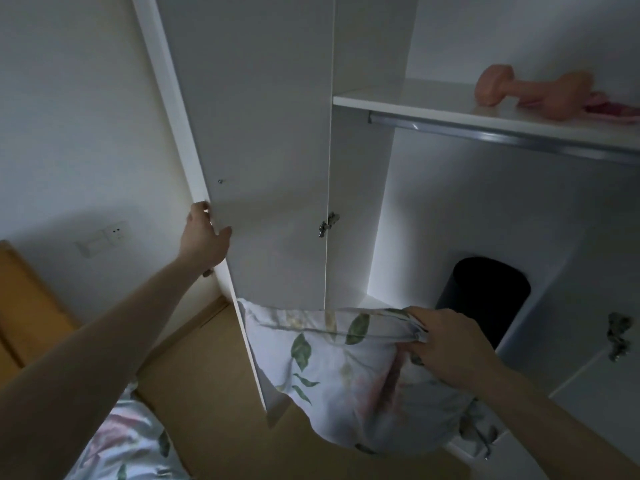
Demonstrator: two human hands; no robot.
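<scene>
My left hand (206,233) curls round the door (270,150) edge; my right hand (450,344) pinches the pillow (329,375) (leaf-printed), probably by its corner.

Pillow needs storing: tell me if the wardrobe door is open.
Open. The left hand grips the door by its edge; shelf and rail inside show.

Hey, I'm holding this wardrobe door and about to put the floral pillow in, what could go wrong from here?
1. The pillow hangs by a bunched edge from your right hand, close to the lower corner of the door; it may snag there.
2. The black bin stands inside, so the pillow could jam against it.
3. Your left hand wraps the door edge; fingers could get pinched if it swings shut.
</scene>
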